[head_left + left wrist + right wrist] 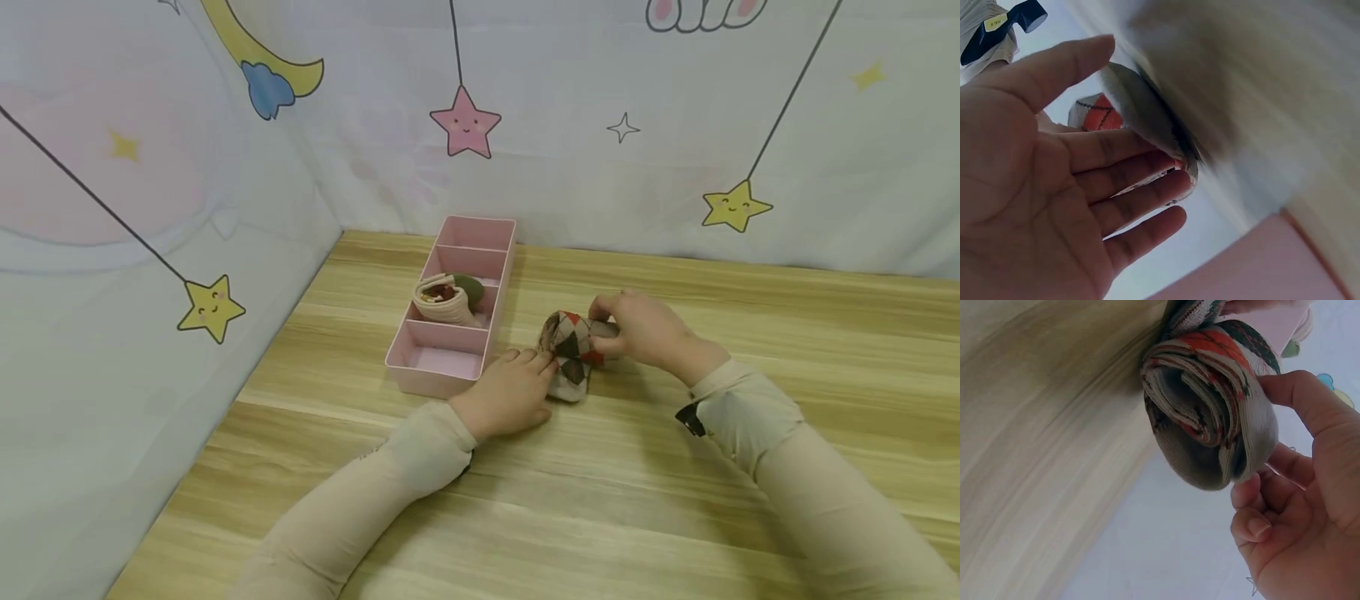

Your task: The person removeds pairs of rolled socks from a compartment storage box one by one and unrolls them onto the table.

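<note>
A pair of beige argyle socks [570, 335] with red and dark diamonds lies partly rolled on the table, right of the pink box. My right hand [647, 332] pinches the rolled part from the right, thumb on one side and fingers on the other. The right wrist view shows the spiral end of the sock roll [1257, 422]. My left hand [508, 395] rests with extended fingers against the left side of the socks, near the flat end. In the left wrist view, its fingers [1129, 145] are straight and touch the grey-beige fabric [1138, 103].
A long pink divided box [438, 384] stands left of the socks, close to my left hand. One of its middle compartments holds a rolled cream sock [448, 310] and an olive-green piece [470, 290]. White curtains with stars [465, 125] border the wooden table [600, 517].
</note>
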The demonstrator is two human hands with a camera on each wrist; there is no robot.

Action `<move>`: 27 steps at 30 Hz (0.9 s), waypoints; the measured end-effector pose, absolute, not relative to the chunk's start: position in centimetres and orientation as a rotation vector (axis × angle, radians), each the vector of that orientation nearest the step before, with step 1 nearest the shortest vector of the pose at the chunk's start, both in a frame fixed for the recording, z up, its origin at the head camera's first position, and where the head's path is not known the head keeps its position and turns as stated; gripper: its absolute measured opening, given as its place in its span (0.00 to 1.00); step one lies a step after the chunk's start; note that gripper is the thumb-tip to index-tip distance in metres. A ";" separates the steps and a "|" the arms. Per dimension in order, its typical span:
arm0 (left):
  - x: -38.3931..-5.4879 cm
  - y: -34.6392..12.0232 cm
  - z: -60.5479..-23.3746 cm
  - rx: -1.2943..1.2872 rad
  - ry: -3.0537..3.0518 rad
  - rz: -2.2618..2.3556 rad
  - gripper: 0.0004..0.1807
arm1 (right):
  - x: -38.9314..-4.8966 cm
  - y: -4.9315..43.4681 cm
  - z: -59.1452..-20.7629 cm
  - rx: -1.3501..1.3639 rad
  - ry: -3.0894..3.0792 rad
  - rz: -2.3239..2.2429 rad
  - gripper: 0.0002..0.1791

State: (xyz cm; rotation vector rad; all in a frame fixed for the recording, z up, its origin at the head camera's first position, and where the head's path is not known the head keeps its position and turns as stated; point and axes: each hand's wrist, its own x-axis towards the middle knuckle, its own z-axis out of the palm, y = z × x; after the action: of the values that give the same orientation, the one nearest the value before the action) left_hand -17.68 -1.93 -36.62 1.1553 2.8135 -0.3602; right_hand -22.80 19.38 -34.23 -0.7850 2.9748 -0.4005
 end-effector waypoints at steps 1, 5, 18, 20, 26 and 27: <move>-17.6 -1.9 -36.6 1.156 2.806 -0.353 0.37 | -22.8 19.4 -34.3 -0.778 2.985 -0.403 0.14; -17.5 -1.8 -36.8 1.158 2.808 -0.324 0.35 | -22.7 19.3 -34.7 -0.804 3.036 -0.432 0.11; -17.2 -2.5 -36.7 1.200 2.818 -0.157 0.27 | -22.5 18.9 -35.3 -0.998 3.116 -0.331 0.13; -17.1 -2.6 -36.7 1.223 2.828 -0.134 0.24 | -22.4 18.9 -35.5 -1.015 3.113 -0.303 0.17; -16.6 -3.2 -36.7 1.247 2.810 -0.056 0.21 | -22.4 18.6 -35.9 -1.071 3.110 -0.199 0.28; -16.5 -3.2 -36.7 1.252 2.810 -0.049 0.21 | -22.3 18.5 -35.9 -1.076 3.109 -0.178 0.29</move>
State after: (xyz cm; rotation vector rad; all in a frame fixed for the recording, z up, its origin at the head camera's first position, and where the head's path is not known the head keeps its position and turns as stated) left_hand -16.53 -3.24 -36.67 1.2515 2.8104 -0.0493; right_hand -22.32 18.49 -35.93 -1.0762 3.1090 -0.1785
